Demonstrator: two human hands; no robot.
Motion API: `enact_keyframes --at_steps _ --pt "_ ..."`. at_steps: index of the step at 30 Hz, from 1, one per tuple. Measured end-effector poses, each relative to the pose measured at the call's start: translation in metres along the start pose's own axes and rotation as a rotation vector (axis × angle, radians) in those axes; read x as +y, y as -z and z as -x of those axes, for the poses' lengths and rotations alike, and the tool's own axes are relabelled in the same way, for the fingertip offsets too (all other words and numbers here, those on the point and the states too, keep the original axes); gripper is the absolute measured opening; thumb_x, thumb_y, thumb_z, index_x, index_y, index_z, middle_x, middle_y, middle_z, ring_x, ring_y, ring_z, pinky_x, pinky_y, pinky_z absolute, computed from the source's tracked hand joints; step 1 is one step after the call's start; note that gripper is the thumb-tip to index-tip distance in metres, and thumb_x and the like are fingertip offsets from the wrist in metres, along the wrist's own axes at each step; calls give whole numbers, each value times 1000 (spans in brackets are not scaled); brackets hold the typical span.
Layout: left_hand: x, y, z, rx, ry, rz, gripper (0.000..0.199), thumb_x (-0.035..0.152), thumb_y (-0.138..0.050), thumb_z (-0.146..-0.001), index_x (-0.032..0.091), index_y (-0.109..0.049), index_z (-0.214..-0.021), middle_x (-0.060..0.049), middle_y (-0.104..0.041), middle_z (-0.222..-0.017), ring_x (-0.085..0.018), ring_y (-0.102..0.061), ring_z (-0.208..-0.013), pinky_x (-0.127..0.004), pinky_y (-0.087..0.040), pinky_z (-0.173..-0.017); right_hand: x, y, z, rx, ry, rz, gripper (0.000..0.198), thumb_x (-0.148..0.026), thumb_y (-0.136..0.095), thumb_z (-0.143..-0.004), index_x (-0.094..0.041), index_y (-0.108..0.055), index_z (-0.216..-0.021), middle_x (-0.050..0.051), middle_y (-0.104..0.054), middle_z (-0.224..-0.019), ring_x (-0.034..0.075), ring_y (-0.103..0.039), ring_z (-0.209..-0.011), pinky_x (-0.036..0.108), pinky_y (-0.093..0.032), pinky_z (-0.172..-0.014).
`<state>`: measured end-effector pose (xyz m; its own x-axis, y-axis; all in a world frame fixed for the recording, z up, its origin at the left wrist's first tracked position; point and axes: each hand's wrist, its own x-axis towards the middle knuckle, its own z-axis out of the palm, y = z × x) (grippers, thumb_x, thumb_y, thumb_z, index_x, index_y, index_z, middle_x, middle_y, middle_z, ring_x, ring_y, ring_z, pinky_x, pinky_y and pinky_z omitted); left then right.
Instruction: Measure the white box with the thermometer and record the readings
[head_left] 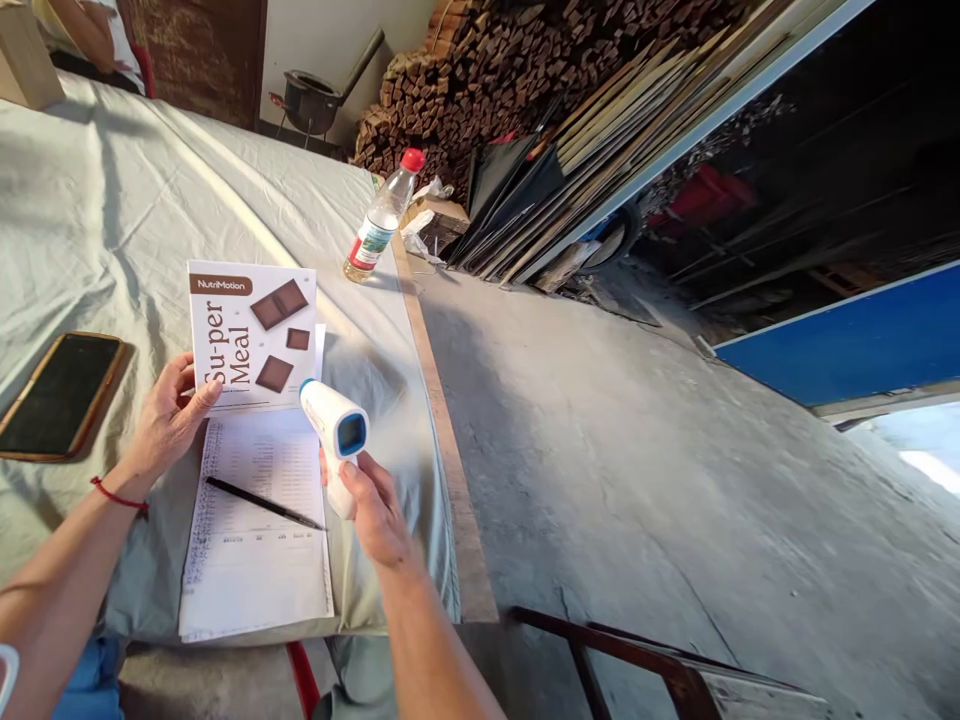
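My left hand (pixel 171 415) grips the lower left edge of a white box (pixel 225 335) printed "NutriMotion" and "Su-per Meal" with brown chocolate squares, thumb on its front. In my right hand (pixel 379 510) is a white infrared thermometer (pixel 334 415) with a blue-rimmed screen facing me; its front end points toward the box's lower right. Below the box lie printed sheets of paper (pixel 255 590), partly covered by it at the top. A black pen (pixel 262 502) rests slantwise across the sheets.
A phone (pixel 60 395) in a brown case lies left on the cloth-covered table (pixel 150 200). A red-capped bottle (pixel 379 225) stands near the table's right edge. Stacked wood (pixel 442 110) and leaning boards (pixel 600 150) are beyond. A dark chair frame (pixel 622 650) stands lower right. Another person (pixel 97 40) sits far left.
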<state>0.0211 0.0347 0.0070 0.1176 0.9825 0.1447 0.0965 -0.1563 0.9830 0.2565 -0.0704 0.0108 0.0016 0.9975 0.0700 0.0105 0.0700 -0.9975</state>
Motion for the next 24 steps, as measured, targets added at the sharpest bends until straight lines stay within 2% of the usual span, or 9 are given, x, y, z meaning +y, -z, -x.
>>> enact_keyframes --at_steps 4,10,14,18,24 --pt "-3 4 1 -51 -12 -29 67 63 -71 -83 20 -53 -132 -14 -67 -128 -33 -65 -115 -39 -59 -84 4 -23 -10 3 -35 -92 46 -65 -52 -88 -21 -55 -75 0 -50 -70 15 -44 -65 28 -37 -62" --pt "0 10 3 -135 -37 -55 63 59 -70 -86 23 -54 -135 -12 -65 -129 -34 -64 -116 -38 -59 -86 7 -50 -22 33 -110 -221 48 -72 -59 -80 -24 -55 -77 -1 -47 -65 15 -44 -61 26 -39 -56" --pt "1 12 4 -184 -51 -103 59 57 -69 -87 24 -55 -134 -11 -67 -125 -34 -65 -111 -39 -60 -85 10 -56 -24 1 -139 -282 51 -73 -65 -76 -23 -55 -79 -1 -49 -65 14 -45 -58 25 -37 -53" --pt "-4 15 4 -224 -54 -97 56 56 -68 -88 25 -56 -133 -10 -65 -129 -34 -62 -116 -38 -59 -89 12 -57 -24 31 -125 -281 49 -70 -68 -74 -23 -57 -80 -1 -49 -64 13 -41 -58 24 -33 -52" --pt "-10 17 4 -278 -20 -46 65 53 -66 -92 29 -44 -148 -4 -60 -137 -34 -57 -124 -39 -57 -95 10 -61 -22 78 -121 -299 47 -68 -66 -77 -22 -55 -75 -2 -47 -65 13 -43 -60 26 -37 -57"
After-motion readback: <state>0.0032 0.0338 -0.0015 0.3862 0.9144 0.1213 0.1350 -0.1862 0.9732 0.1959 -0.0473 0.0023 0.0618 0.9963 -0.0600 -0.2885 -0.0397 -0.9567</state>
